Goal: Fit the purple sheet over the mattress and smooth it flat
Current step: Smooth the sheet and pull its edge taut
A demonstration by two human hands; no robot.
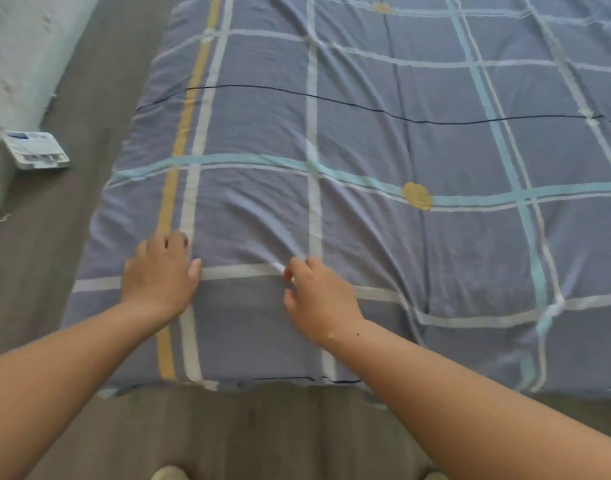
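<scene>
Grey floor (pixel 227 427) carried the mattress; mattress itself fully hidden under cloth, so only its outline was read. Purple sheet (pixel 366 133), checked with white, teal and yellow stripes, lay spread over the whole top, near edge and left edge draped down to the floor. Creases radiated from the near-left area toward the far right; a deeper fold ran near the near-right corner.

Left hand (pixel 160 271) lay palm down on the sheet near the near-left corner, thumb out, fingers bent; could not tell whether it gripped cloth or only pressed. Right hand (pixel 317 296), just beside it toward the middle of the near edge, pinched a small raised ridge of sheet between thumb and fingers.

Judged step: smoothing, with covering apparently done. Next move probably calls for drawing the pinched slack toward the near edge while the left hand anchors, then sweeping the creases outward.

Small white packet (pixel 37 150) lay on the floor, well apart from the left edge
</scene>
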